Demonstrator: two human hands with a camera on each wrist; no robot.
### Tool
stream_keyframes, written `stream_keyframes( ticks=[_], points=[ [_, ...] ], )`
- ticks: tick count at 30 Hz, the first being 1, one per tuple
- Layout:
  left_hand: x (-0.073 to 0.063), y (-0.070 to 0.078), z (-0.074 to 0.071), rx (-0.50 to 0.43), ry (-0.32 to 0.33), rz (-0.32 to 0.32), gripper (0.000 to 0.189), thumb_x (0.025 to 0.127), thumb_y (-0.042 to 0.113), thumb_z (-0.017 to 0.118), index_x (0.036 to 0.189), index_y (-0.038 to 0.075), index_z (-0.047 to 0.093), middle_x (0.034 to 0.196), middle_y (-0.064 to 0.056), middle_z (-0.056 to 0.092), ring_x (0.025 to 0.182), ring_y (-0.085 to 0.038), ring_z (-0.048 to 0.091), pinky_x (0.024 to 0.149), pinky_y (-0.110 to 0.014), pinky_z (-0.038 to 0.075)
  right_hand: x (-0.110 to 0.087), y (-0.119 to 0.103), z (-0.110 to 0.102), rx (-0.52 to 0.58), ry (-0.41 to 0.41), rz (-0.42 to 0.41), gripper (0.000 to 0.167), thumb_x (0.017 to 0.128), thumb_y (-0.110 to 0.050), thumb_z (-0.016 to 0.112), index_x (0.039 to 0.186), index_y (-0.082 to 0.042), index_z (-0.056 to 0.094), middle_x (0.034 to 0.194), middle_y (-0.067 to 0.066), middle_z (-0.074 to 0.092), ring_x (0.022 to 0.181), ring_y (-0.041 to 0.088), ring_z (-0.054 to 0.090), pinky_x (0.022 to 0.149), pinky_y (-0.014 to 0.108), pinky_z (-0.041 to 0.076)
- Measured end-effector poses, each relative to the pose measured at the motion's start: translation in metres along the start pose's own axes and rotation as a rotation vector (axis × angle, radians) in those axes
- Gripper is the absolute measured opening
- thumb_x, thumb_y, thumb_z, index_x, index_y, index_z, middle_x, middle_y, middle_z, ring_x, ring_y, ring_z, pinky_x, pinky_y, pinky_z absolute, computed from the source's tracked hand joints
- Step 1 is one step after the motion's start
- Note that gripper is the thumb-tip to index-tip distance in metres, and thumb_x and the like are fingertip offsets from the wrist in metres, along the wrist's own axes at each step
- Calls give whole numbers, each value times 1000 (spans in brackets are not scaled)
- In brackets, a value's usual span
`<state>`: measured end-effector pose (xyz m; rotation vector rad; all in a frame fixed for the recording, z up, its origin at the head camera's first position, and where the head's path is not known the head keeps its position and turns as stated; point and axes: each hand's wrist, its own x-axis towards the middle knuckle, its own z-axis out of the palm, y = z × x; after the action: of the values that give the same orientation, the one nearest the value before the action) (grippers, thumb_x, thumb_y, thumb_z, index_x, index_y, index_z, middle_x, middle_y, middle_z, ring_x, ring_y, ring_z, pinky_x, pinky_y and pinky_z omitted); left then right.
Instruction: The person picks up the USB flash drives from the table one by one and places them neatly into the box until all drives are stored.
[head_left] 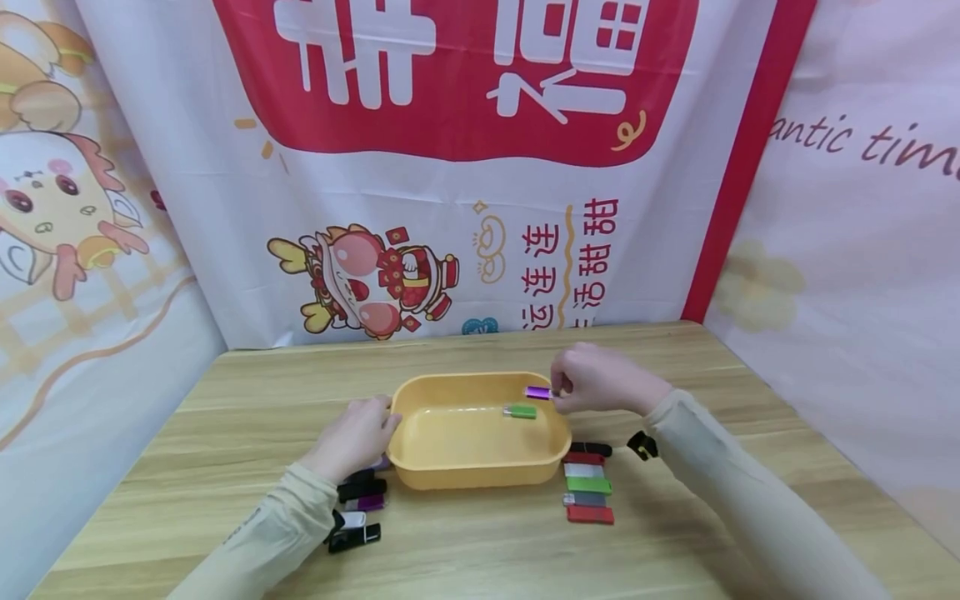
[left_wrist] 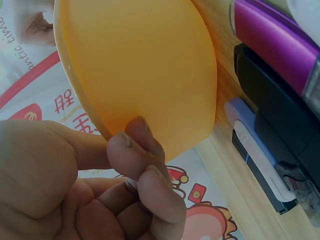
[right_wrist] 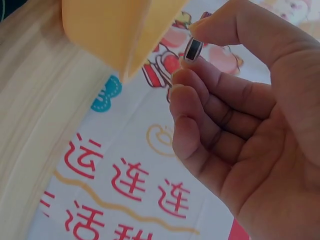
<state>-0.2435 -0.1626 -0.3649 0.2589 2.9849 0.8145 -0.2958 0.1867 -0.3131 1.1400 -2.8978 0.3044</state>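
Observation:
My left hand (head_left: 354, 437) grips the left rim of a yellow plastic basin (head_left: 480, 477); in the left wrist view its fingers (left_wrist: 127, 155) lie against the basin's outer wall. Over the basin's far right corner, my right hand (head_left: 600, 379) pinches a purple USB flash drive (head_left: 538, 392) between thumb and fingertips. The right wrist view looks at the end of this drive (right_wrist: 193, 50), a metal connector with a dark inside. A green flash drive (head_left: 520, 412) with a silver end lies inside the basin, on the right.
Right of the basin, red, white, green and grey flash drives (head_left: 588, 485) form a column on the wooden table (head_left: 480, 550). Black, purple and white drives (head_left: 365, 503) line up on the left, partly behind my left forearm. A printed cloth (head_left: 465, 192) hangs behind the table.

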Motion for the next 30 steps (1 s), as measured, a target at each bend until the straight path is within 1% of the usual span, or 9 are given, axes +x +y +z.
stream_keyframes(
  ticks=[5,9,12,16,19,22,26,28,30],
  points=[
    [0,1,-1,6,-2,-3,34,103,17,50,127,-6,55,80,-5,58,58,-13,58,51,-28,49,13,-8,5,-77,-60,1,10,78,-22,79,78,-22,69,70,-14,58,61,7,54,57,24,48],
    [0,2,-1,13,-4,-1,34,103,18,50,127,-6,54,78,-5,58,58,-13,58,52,-28,49,23,-15,10,-126,-95,-42,12,75,-19,79,74,-19,67,68,-13,58,59,7,54,55,25,47],
    [0,2,-1,17,-4,-4,33,103,18,49,126,-6,55,77,-5,58,58,-13,57,52,-28,49,30,-19,16,-188,-120,-73,14,73,-18,78,70,-20,64,67,-12,56,58,7,53,54,24,46],
    [0,2,0,10,-6,-5,32,104,18,49,124,-5,56,77,-4,58,58,-13,58,52,-28,49,39,-22,24,-288,-147,-93,24,74,-18,76,60,-20,57,65,-9,53,53,7,48,49,23,41],
    [0,2,0,6,-4,-1,31,104,18,48,123,-5,56,77,-4,58,59,-13,58,52,-28,50,44,-25,28,-315,-156,-103,34,78,-23,77,56,-18,53,61,-6,52,50,8,44,46,24,37],
    [0,2,0,5,0,2,29,104,17,48,121,-5,57,76,-4,58,58,-13,58,52,-28,49,47,-28,31,-317,-174,-94,40,82,-34,79,56,-19,52,57,-7,51,47,7,43,45,24,36],
    [0,1,0,5,0,3,29,104,17,49,119,-5,58,75,-4,57,58,-13,58,52,-28,49,50,-30,33,-337,-207,-67,41,83,-44,77,60,-19,55,55,-7,52,47,8,44,45,24,37],
    [-1,2,0,4,0,3,28,104,17,49,119,-4,58,75,-4,57,59,-13,57,52,-29,49,50,-31,35,-362,-215,-67,39,84,-46,76,62,-19,56,57,-7,53,49,8,45,45,24,39],
    [-1,2,0,7,2,6,28,103,17,49,118,-4,58,74,-4,57,58,-14,57,52,-29,48,51,-31,37,-395,-216,-74,34,82,-41,78,66,-19,58,60,-7,53,52,9,46,47,25,41]
  ],
)
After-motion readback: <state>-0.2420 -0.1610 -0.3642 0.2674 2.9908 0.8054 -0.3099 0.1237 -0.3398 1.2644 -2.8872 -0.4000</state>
